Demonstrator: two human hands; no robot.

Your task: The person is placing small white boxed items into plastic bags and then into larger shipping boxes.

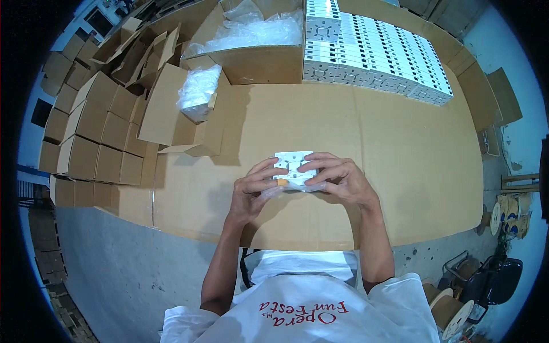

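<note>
Both my hands hold a small white square plastic part above the cardboard-covered table. My left hand grips its left side and a clear plastic bag under it. My right hand wraps over its right side, fingers curled on top. A small orange spot shows beneath the part between my thumbs.
Rows of white boxed parts are stacked at the table's far side. An open carton full of clear bags stands beside them, with a bundle of bags in front. Several small cardboard boxes are piled at left. Cable reels lie at right.
</note>
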